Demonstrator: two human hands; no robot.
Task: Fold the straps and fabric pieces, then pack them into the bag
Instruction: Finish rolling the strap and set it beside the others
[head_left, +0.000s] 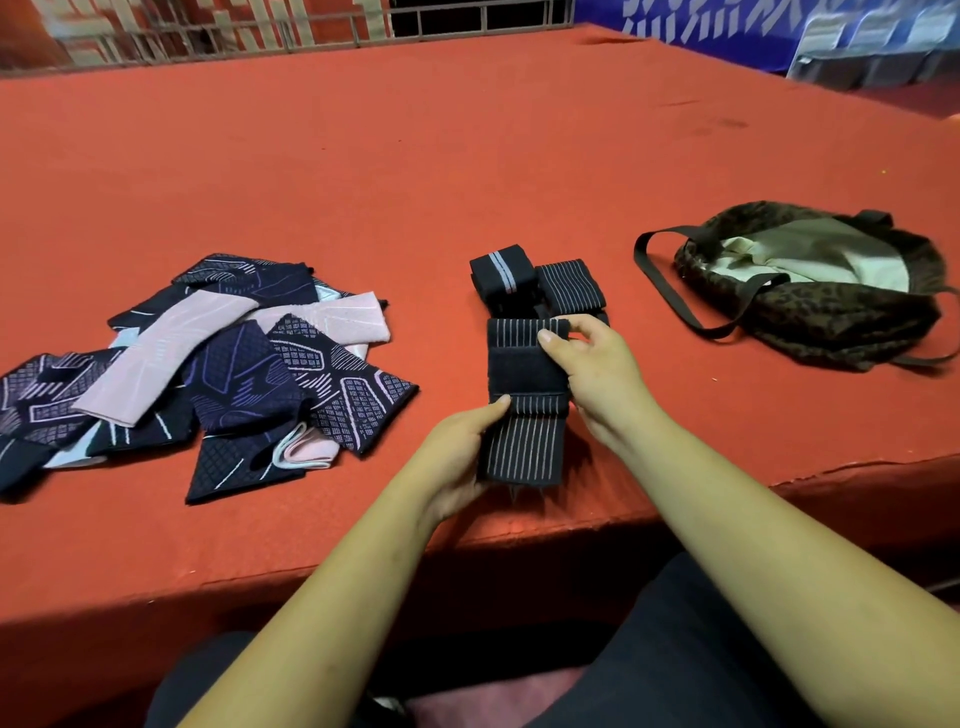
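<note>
— Red felt tabletop (467, 156), near front edge: black elastic strap with pale pinstripes (524, 374), lying lengthwise, pointing away.
— Pinched by left hand (462, 457) at near half, right hand (597, 374) at far end; leopard-print cloth bag (831, 322) rightward.

Both forearms reach forward; left hand (460, 449) and right hand (597, 379) pinch one strap (522, 366).

Even, dim indoor light; soft shadows; wide-angle bending at edges.

Nearest, a black pinstriped strap (524, 415) is half-folded, its dark band across the middle. Two folded straps (503, 275) lie just beyond. Navy and pink fabric pieces (208, 364) are heaped left, and a leopard-print bag (831, 322) lies open right.
</note>
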